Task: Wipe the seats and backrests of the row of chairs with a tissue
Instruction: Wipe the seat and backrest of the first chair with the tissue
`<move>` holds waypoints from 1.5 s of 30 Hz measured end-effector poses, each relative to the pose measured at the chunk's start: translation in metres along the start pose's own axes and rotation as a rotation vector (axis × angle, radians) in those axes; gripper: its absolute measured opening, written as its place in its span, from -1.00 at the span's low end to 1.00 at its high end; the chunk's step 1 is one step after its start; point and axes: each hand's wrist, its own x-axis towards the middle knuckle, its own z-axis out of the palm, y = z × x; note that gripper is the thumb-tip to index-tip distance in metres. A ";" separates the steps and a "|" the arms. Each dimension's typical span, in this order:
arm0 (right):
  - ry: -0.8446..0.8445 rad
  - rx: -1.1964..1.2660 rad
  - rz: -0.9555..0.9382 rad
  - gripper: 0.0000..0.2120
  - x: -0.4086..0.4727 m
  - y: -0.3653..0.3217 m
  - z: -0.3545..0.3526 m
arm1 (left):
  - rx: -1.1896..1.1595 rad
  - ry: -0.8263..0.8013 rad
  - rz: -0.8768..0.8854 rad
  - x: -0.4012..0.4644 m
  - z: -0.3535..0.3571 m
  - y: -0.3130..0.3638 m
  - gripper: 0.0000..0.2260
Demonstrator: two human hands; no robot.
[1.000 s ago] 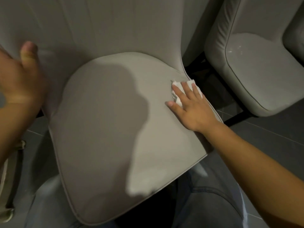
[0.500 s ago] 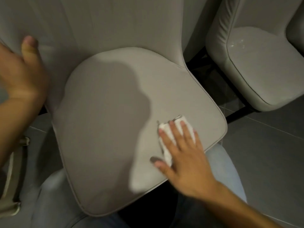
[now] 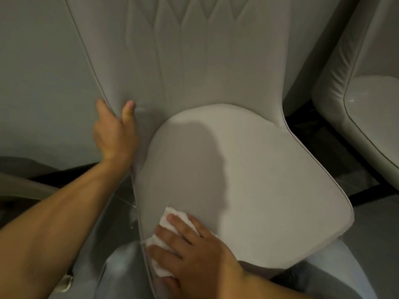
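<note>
Seat-wiping is in hand: the right hand [image 3: 194,253] presses the tissue [image 3: 170,219] flat-fingered on the seat [image 3: 269,190], the left hand [image 3: 114,134] grips the backrest [image 3: 194,61] edge; next probably the backrest.

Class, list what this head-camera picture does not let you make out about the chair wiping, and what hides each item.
- Left hand: its fingertips are hidden behind the backrest edge.
- Tissue: mostly covered by the right hand.
- Seat: the front-left corner lies under that hand.
- Neighbouring chair: cut off by the right edge.
- Backrest top: cut off by the upper edge.
</note>
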 end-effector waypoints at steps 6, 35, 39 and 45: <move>0.221 0.299 0.287 -0.64 0.094 0.096 -0.022 | 0.045 -0.002 0.055 -0.007 -0.003 0.005 -0.47; 0.678 -0.044 0.027 -0.32 0.319 0.172 -0.072 | -0.047 0.031 -0.229 -0.022 0.009 0.026 -0.64; 0.763 -0.148 0.047 -0.36 0.354 0.183 -0.140 | 0.005 0.052 -0.235 -0.023 0.013 0.023 -0.57; 0.770 -0.443 0.041 -0.39 0.403 0.199 -0.221 | 0.004 0.033 -0.252 -0.022 0.015 0.019 -0.57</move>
